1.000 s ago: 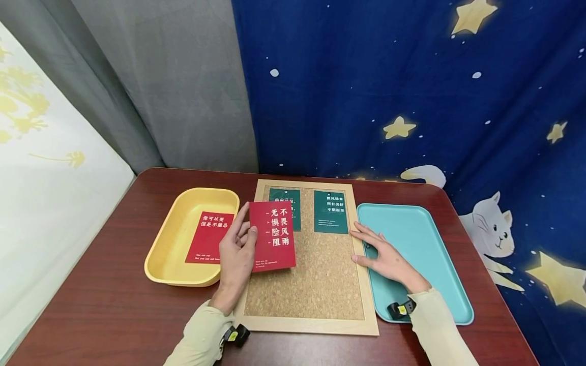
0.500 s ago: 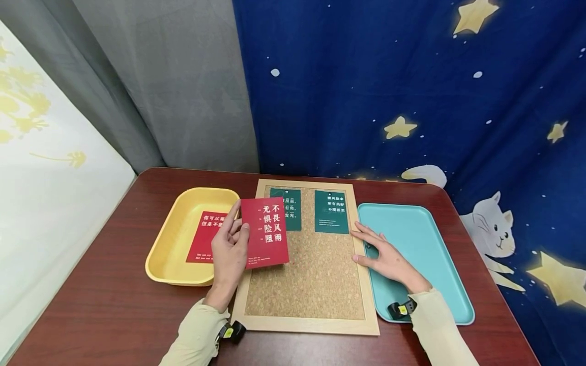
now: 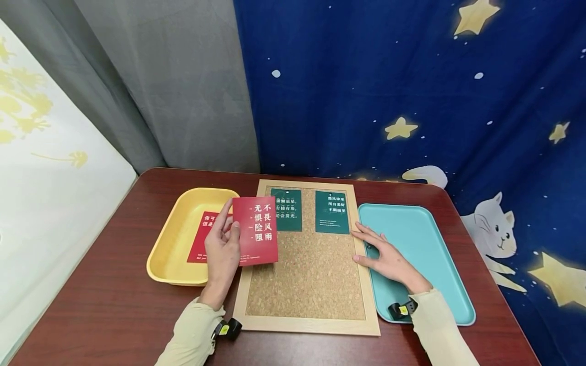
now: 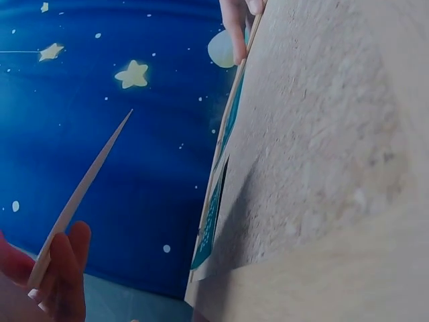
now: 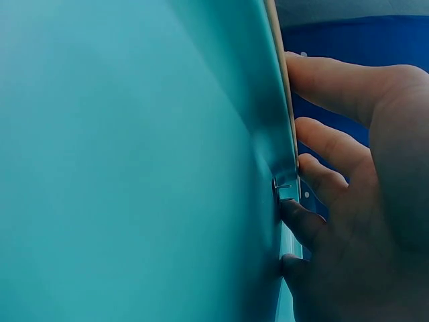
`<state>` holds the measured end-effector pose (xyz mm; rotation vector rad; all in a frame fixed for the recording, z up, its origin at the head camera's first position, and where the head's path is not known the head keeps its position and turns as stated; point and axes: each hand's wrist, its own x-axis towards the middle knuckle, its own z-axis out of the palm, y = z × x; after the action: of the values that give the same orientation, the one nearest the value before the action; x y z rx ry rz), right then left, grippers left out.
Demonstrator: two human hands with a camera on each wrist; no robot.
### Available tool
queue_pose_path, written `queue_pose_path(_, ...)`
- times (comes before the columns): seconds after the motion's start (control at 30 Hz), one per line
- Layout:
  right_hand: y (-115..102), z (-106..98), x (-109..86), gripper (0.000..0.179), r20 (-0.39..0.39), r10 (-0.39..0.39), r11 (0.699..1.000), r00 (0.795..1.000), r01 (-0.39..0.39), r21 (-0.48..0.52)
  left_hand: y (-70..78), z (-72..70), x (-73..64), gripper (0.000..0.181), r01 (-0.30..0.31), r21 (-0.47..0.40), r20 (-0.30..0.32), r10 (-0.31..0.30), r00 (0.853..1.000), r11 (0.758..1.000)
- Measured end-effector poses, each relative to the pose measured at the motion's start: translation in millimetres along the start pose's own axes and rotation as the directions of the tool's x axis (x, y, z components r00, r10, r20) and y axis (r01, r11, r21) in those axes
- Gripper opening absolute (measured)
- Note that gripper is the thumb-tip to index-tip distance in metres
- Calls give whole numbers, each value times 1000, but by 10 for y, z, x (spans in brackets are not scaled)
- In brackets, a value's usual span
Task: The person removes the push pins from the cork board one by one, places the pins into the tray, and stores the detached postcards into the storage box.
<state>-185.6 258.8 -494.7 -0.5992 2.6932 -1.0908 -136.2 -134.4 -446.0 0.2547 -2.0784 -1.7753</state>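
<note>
My left hand [image 3: 223,254] pinches a red card [image 3: 256,249] with white lettering by its left side, thumb in front. The card is raised over the left part of a wood-framed corkboard [image 3: 306,284]; the left wrist view has it nearly edge-on, apart from the cork. Two green cards, one at the upper left [image 3: 289,213] and one at the upper right [image 3: 331,216], are fixed to the board with pins at their tops. My right hand [image 3: 389,256] rests its fingertips on the board's right frame, fingers extended, holding nothing.
A yellow tray [image 3: 160,256] on the left holds another red card [image 3: 200,246], partly hidden by my left hand. Right of the board lies a blue tray [image 3: 430,254], with a small pin [image 5: 276,190] near its edge. All stand on a dark wooden table [image 3: 105,284] before a curtain.
My left hand has moved left with the red card, uncovering the left green card and covering more of the card in the yellow tray. My right hand has stayed in place.
</note>
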Motion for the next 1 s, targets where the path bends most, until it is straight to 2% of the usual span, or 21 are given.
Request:
queue_pose_path(0.17,1,-6,2,70,2,1,1000,1000,-1,9,15,-44,32,58,18,26,-21,-18,1000,1000)
queue_pose_path(0.4,5,-12,-8,70,10,17,1000,1000,-17,19,46,-98,99,55,-8,32,-59,10,998,999)
queue_pose_path(0.67,7,0,-5,70,14,13,1000,1000,-13,24,34,-195,152,53,18,-8,-86,-18,996,1000)
queue_pose_path(0.87,10,-4,-3,70,11,16,1000,1000,-16,24,49,-280,220,53,-5,77,-143,16,990,997)
queue_pose_path(1.0,0,-12,-8,70,8,15,1000,1000,-15,24,39,-349,274,53,-10,127,-158,31,987,992)
